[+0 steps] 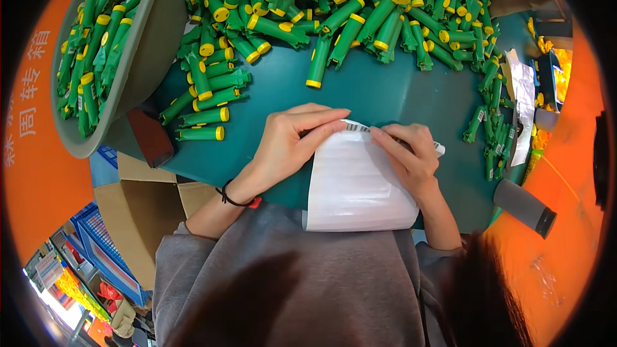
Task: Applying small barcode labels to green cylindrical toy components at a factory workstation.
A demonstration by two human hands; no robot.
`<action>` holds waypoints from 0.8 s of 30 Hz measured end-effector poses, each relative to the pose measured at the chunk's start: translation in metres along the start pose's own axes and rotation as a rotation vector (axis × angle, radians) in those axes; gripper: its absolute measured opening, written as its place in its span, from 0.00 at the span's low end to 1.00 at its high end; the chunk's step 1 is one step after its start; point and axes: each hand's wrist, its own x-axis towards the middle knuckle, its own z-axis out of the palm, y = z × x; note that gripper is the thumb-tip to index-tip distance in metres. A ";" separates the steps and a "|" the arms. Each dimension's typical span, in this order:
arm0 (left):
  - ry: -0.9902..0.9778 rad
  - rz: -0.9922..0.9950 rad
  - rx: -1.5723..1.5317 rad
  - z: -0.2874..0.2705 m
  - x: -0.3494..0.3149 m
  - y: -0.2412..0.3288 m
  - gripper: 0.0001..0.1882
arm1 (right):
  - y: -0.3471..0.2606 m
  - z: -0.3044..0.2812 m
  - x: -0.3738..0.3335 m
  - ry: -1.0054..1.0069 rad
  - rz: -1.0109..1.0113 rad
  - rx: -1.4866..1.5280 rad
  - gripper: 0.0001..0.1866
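Observation:
A white sheet of barcode labels (357, 186) hangs over the near edge of the green table, its upper edge bent over and showing printed bars. My left hand (289, 138) pinches that upper edge near its middle, fingers and thumb pointing right. On the other side, my right hand (411, 151) grips the same edge with thumb and fingers closed. Beyond my hands lies a big heap of green tubes with yellow end caps (379, 22). Several more green tubes (204, 117) lie side by side to the left of my left hand.
A grey-green tub (151, 45) full of similar tubes stands at the left, with a dark reddish-brown block (150, 138) beside it. An open cardboard box (144, 209) sits below. At the right are a grey cylinder (524, 209), crumpled white paper (522, 99) and more tubes (495, 122).

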 end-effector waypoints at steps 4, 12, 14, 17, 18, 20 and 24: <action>-0.009 -0.124 -0.106 0.001 0.005 0.005 0.11 | -0.007 0.004 0.014 -0.028 0.055 -0.073 0.19; 0.036 0.031 0.018 -0.002 -0.001 0.011 0.17 | 0.003 0.008 0.010 -0.083 0.079 0.026 0.21; 0.032 0.116 0.171 -0.005 -0.003 0.004 0.19 | 0.003 0.010 0.011 -0.057 0.121 0.102 0.20; -0.013 0.030 0.147 -0.007 -0.002 0.004 0.18 | 0.001 0.010 0.013 -0.049 0.288 0.267 0.18; -0.009 0.023 0.156 -0.006 -0.002 0.003 0.18 | 0.001 0.009 0.014 -0.048 0.287 0.278 0.18; -0.036 -0.272 -0.376 -0.007 -0.001 0.005 0.16 | 0.002 0.003 0.019 -0.085 0.419 0.428 0.16; -0.111 -0.377 -0.550 -0.004 0.003 0.017 0.13 | 0.005 -0.001 0.009 -0.031 0.498 0.680 0.15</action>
